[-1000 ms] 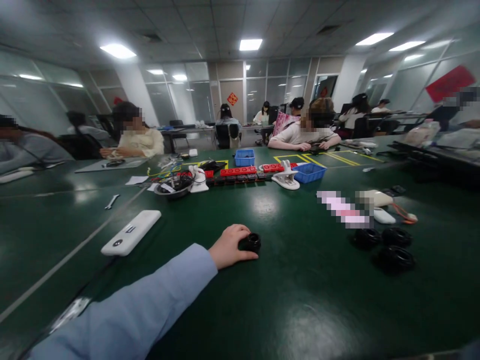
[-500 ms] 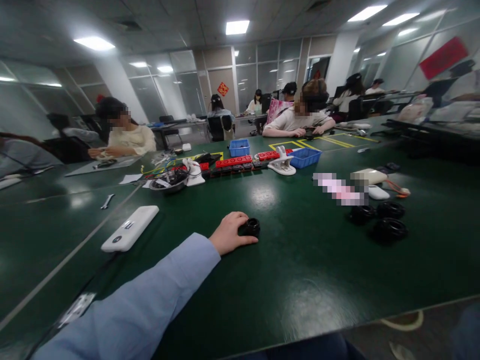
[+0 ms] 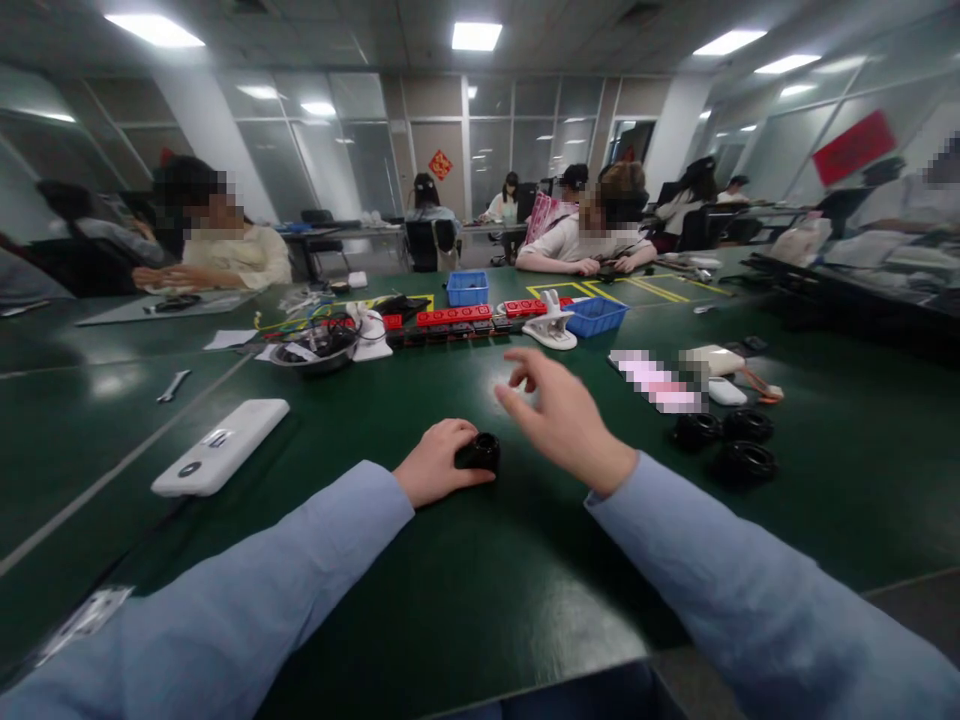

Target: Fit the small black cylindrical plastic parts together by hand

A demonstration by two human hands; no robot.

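Observation:
My left hand is closed around a small black ring-shaped part standing on the green table, its thumb along the near side and fingers on the far side. The part has a round opening on top. Held in the air just to the right and a bit above it, my right hand has its fingers bent and apart, with nothing visible between them. Three similar black ring-shaped parts, one of them the nearest ring, lie grouped on the table to the right.
A white power bank with a cable and a wrench lie left. Farther back are a metal bowl of wires, red power strips, a white clamp and blue baskets. A white mouse sits right. Other people sit beyond.
My right hand has come into view from the right and now hovers near the black part. The left hand keeps its grip; the whole view has shifted slightly.

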